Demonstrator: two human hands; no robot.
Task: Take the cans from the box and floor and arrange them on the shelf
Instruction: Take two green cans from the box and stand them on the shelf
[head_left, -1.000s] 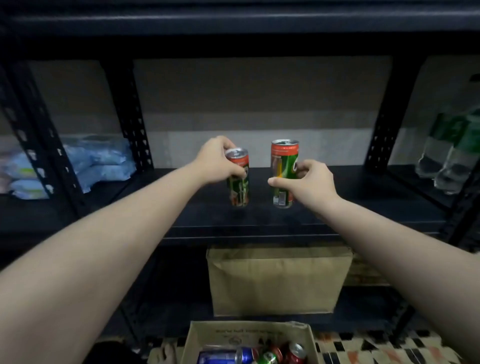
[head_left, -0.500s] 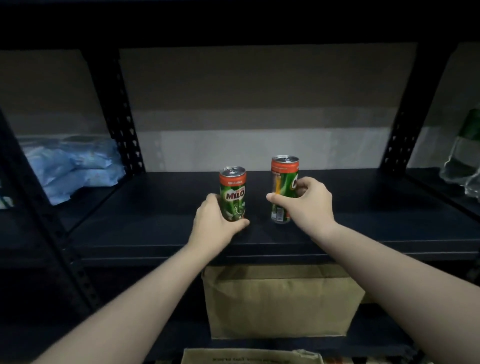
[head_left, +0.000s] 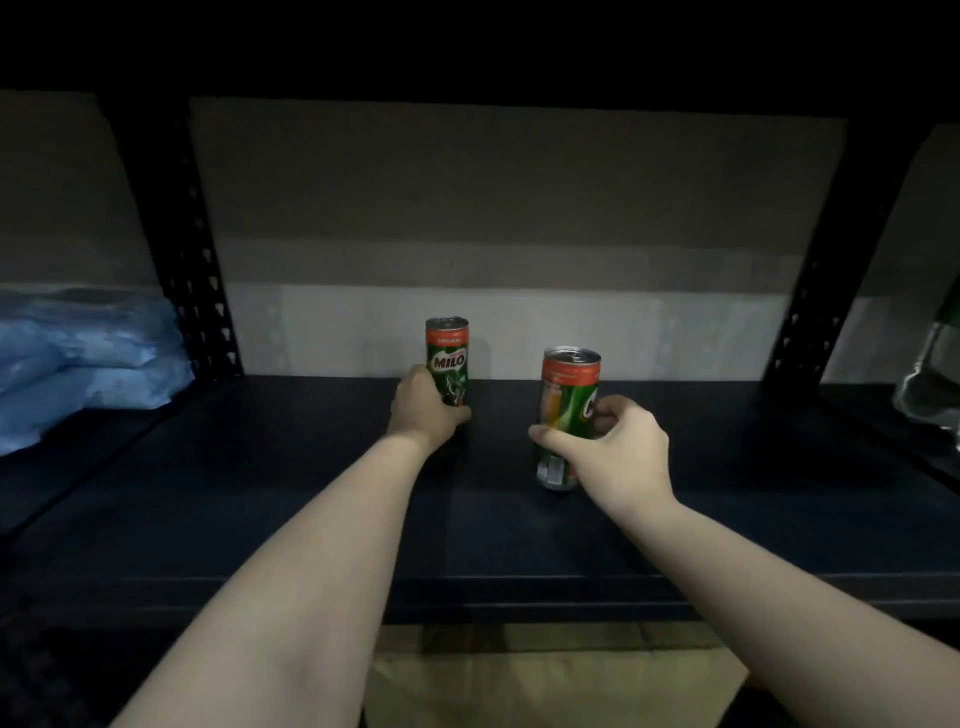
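Gripping a can each — left hand (head_left: 425, 410) on Milo can (head_left: 447, 361) deep on shelf (head_left: 727, 519), right hand (head_left: 610, 452) on second can (head_left: 567, 415) nearer front — risking tipping if releasing tilted.

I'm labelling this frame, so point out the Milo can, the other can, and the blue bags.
Milo can (head_left: 448, 358): head view, on the logo.
Other can (head_left: 569, 395): head view, on its green side above the thumb.
Blue bags (head_left: 88, 364): head view, on the pile's middle.
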